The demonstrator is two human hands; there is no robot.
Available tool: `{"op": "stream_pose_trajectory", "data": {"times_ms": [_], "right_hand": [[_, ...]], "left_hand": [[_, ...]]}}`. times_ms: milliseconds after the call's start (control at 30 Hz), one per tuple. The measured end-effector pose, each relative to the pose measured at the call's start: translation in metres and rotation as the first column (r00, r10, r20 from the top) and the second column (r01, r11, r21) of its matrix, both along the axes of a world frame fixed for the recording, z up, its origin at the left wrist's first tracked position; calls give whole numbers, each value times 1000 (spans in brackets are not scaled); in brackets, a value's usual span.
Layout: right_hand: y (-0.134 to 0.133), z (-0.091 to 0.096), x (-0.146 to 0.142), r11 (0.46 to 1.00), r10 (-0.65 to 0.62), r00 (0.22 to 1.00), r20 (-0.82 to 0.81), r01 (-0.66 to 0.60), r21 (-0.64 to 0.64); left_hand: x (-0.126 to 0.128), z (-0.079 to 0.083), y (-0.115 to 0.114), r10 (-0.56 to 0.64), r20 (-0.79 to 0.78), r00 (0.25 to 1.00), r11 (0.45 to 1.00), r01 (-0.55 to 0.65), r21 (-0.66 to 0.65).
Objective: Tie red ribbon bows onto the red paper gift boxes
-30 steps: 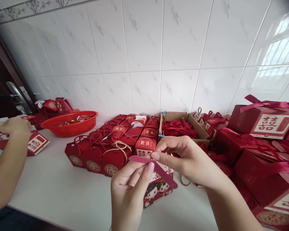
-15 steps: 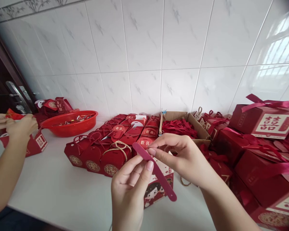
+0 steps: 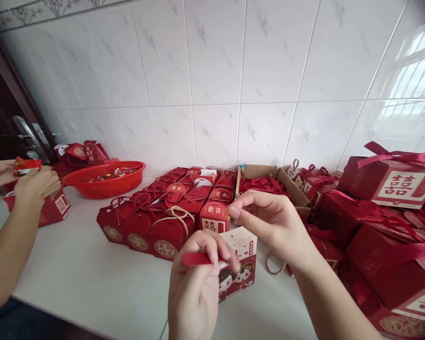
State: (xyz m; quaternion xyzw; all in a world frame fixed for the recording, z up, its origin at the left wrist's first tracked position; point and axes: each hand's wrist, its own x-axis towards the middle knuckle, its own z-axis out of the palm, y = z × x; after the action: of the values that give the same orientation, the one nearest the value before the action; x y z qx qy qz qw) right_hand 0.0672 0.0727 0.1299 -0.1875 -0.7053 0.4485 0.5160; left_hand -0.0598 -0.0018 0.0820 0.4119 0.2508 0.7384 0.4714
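Note:
My left hand (image 3: 194,288) is closed in a pinch on a short dark-pink ribbon strip (image 3: 197,258), holding it flat just above the white counter. My right hand (image 3: 274,222) hovers a little higher and to the right, off the strip, its fingers curled loosely with nothing in them. Right behind both hands stands a small red-and-white gift box (image 3: 241,262) printed with a cartoon couple. A rope-handled red box (image 3: 170,231) stands to its left.
Rows of red gift boxes (image 3: 184,198) fill the counter (image 3: 85,278) by the tiled wall. A cardboard carton (image 3: 290,186) holds red ribbons. Larger ribboned boxes (image 3: 389,182) pile up on the right. Another person's hands (image 3: 28,184) work at the left near a red basin (image 3: 104,179).
My right hand has let go of the ribbon strip and lifted away. My left hand has drawn the strip down and turned it level. The other person's hands have risen with a small red piece.

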Motion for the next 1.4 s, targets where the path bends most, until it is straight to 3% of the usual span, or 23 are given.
{"op": "stream_pose_trajectory", "data": {"times_ms": [100, 233, 300, 600, 767, 900, 1000, 1100, 1233, 1400], "right_hand": [[-2, -1, -1, 992, 9, 1000, -16, -7, 129], [-8, 0, -3, 962, 26, 1000, -1, -24, 271], [-10, 1, -3, 948, 40, 999, 11, -42, 317], [-11, 1, -3, 861, 100, 993, 57, -115, 495], [-8, 2, -1, 823, 156, 984, 84, -176, 540], [-7, 2, 3, 836, 205, 973, 110, -232, 497], [-7, 3, 7, 866, 199, 971, 130, -236, 441], [-8, 5, 9, 884, 153, 975, 161, -208, 419], [-9, 6, 10, 888, 105, 978, 179, -173, 426], [-8, 7, 11, 878, 82, 974, 213, -172, 448]], "left_hand": [[2, 0, -6, -14, -45, 999, 1000, 15, 28], [8, 1, -7, 181, -118, 976, 983, -182, 5], [10, 1, -4, 207, -120, 971, 976, -214, -43], [2, 1, -4, -135, -23, 991, 988, 133, -78], [0, 2, -5, -161, -20, 987, 983, 159, -95], [-1, 2, -3, -196, -93, 976, 979, 189, -70], [2, 2, -6, -86, -128, 988, 994, 77, -74], [8, 3, -8, 119, -188, 975, 988, -135, -74], [12, 5, -9, 379, -375, 846, 919, -392, 44], [11, 8, -11, 387, -420, 821, 917, -391, 80]]}}
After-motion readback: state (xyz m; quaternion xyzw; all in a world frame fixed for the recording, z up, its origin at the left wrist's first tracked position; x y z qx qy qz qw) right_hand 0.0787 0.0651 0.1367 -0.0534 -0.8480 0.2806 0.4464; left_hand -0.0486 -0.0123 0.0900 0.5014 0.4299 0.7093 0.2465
